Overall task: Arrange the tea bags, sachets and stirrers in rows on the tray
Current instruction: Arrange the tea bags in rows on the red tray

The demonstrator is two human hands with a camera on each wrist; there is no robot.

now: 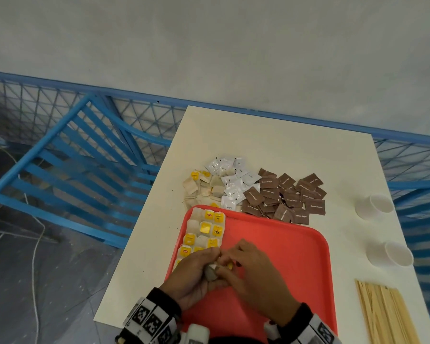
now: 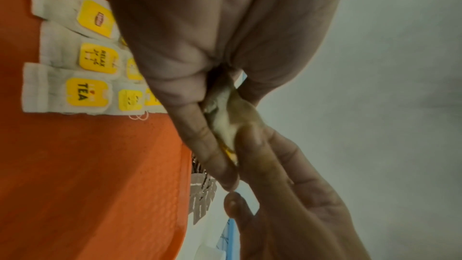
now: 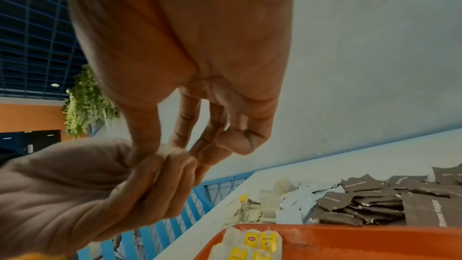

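White table [image 1: 271,145] carries our red tray [image 1: 296,256]; tea bags [image 1: 206,232] lie in rows along its left edge. We hold one tea bag [image 1: 212,270] above the tray, left hand [image 1: 196,271] curled round it, right hand [image 1: 253,271] pinching it. Loose bags [image 1: 201,187], white sachets [image 1: 231,180], brown sachets [image 1: 286,197] sit beyond; stirrers [image 1: 387,316] lie right.

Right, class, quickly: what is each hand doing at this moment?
Left hand: fingers curled round a tea bag, holding it above the tray.
Right hand: thumb and fingertips pinching the same tea bag.
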